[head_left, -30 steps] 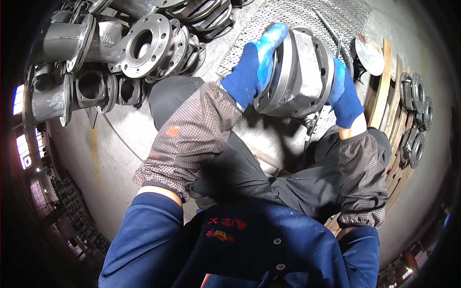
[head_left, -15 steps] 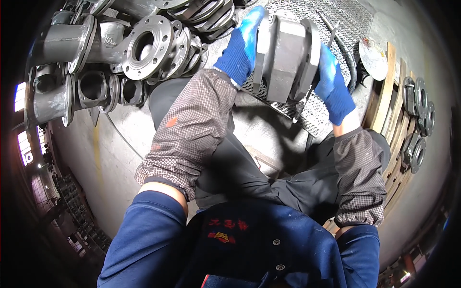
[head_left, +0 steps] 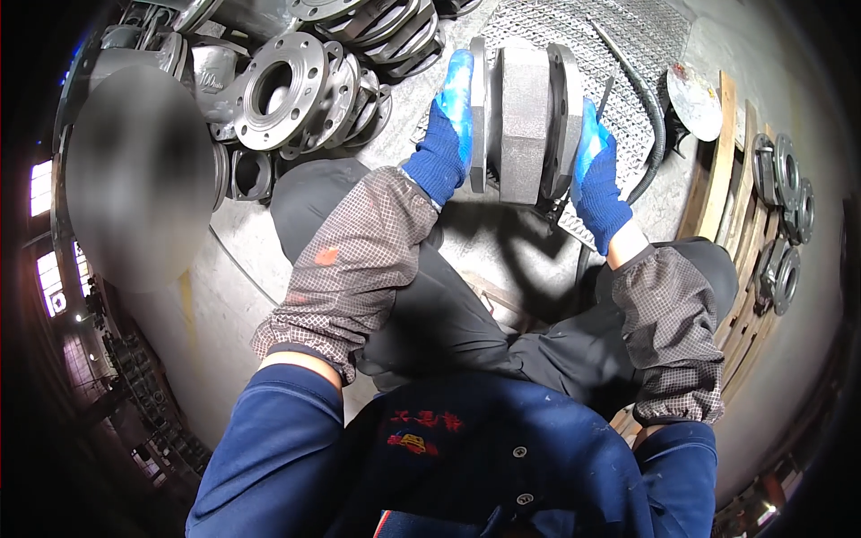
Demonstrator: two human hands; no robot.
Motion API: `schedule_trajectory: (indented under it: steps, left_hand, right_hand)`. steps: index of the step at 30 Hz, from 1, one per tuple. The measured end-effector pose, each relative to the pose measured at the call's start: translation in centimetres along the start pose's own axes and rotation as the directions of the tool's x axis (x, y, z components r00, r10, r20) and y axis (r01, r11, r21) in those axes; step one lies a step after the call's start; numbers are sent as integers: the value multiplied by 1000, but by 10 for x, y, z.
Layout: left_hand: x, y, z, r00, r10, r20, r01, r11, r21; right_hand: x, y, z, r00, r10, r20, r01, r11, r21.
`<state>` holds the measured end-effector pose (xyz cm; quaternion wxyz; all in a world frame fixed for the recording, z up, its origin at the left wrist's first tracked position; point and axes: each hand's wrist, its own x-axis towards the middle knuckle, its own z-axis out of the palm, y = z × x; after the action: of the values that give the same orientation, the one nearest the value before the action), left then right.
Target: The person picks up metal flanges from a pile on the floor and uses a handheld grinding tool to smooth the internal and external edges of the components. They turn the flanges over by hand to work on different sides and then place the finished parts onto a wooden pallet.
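Observation:
Between my hands is a grey cast-metal flanged valve body (head_left: 523,117), its two round end flanges facing left and right. My left hand (head_left: 451,125), in a blue coated glove, presses along the outer side of the left flange. Against the right flange lies my right hand (head_left: 594,170), gloved the same way, its fingers partly hidden behind the casting. The piece is held up over the near edge of a textured metal plate (head_left: 659,36). What lies directly beneath it is partly hidden.
Flanged castings (head_left: 278,90) are heaped at the far left; a blurred patch covers some. A black hose (head_left: 653,117) curves across the plate. To the right stand a round pale disc (head_left: 694,100) and a wooden pallet (head_left: 725,152) with several small flanged parts (head_left: 787,175). My bent knees flank the work.
The valve body has come nearer to me and turned so its flanges stand more upright. Both hands have moved with it. A blurred patch now covers castings at the left.

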<state>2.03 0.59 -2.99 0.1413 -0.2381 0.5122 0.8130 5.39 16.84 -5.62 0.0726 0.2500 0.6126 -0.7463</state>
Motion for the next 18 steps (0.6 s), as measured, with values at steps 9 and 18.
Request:
schedule_trajectory:
  steps: [9,18]
  left_hand:
    - [-15,-6,-12,980,-141,142,148,988,-44]
    - [-21,-1,4,992,-85,92,84,996,20]
  right_hand:
    - [-37,-10,-5,990,4,144,9,996,-92]
    - [-32,-21,-20,957,-112,269,160,973,-164]
